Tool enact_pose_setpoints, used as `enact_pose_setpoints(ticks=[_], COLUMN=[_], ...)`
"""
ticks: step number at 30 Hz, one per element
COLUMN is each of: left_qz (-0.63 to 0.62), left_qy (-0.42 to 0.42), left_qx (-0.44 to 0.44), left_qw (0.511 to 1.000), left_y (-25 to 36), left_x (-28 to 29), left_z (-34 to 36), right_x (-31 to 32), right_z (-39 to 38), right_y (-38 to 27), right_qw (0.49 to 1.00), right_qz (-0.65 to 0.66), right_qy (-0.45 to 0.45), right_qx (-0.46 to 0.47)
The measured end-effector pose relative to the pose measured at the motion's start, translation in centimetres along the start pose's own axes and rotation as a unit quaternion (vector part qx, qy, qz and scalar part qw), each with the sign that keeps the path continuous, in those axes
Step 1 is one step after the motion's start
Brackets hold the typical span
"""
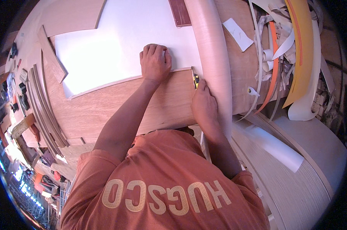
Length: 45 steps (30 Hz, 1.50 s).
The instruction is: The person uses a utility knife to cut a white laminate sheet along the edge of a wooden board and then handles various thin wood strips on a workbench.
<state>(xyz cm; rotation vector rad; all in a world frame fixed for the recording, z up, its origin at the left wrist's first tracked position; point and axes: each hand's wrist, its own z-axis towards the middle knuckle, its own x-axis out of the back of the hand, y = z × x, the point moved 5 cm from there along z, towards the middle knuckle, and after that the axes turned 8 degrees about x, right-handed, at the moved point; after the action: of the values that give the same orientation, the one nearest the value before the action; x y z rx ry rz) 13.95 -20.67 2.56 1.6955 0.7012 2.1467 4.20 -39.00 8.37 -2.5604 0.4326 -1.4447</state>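
A large white panel (116, 57) lies on the wooden worktop (142, 103), its thin wood-coloured edge facing me. My left hand (155, 63) rests on the panel by that near edge, fingers curled in; whether anything is inside them is hidden. In my right hand (205, 105) is a yellow and black utility knife (196, 81), its tip pointing away from me at the panel's near right corner. Just right of the knife stretches a long roll of pale wood-grain sheet (215, 57).
Loose wood boards (71, 13) and narrow strips (43, 103) lie at the left. A dark red block (180, 13) sits at the far edge. Offcuts, an orange strip (273, 73) and a yellow sheet (298, 50) crowd the right, above a white roll (277, 149).
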Motion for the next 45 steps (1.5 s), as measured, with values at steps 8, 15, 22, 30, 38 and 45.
enact_pose_setpoints(ticks=[8,15,22,30,38,45], left_qz=[0.018,0.013,-0.141,0.125,-0.091,-0.020], left_qy=[0.012,0.028,-0.024,-0.141,-0.108,-0.014], left_qx=[-0.007,0.021,-0.075,-0.061,-0.109,0.234], left_qw=[1.000,0.999,0.987,0.980,0.984,0.972], left_y=[0.2,0.6,-0.6,-10.0,-5.5,-24.4], left_x=[0.2,0.4,3.2,9.7,22.4,38.3], left_z=[0.1,0.4,-1.6,-6.7,-9.1,-14.2], right_x=[-1.0,-1.7,-1.5,-5.0,-5.7,-6.1], right_z=[1.4,-1.0,-4.8,-4.4,-1.9,-2.1], right_y=[-0.1,2.2,2.4,-3.4,-4.3,-6.7], right_qw=[0.998,0.999,0.997,0.941,0.918,0.934], right_qz=[-0.048,-0.038,0.051,0.012,-0.125,-0.109], right_qy=[-0.044,-0.033,0.007,-0.110,-0.055,-0.041], right_qx=[0.010,0.008,0.061,0.319,0.372,0.339])
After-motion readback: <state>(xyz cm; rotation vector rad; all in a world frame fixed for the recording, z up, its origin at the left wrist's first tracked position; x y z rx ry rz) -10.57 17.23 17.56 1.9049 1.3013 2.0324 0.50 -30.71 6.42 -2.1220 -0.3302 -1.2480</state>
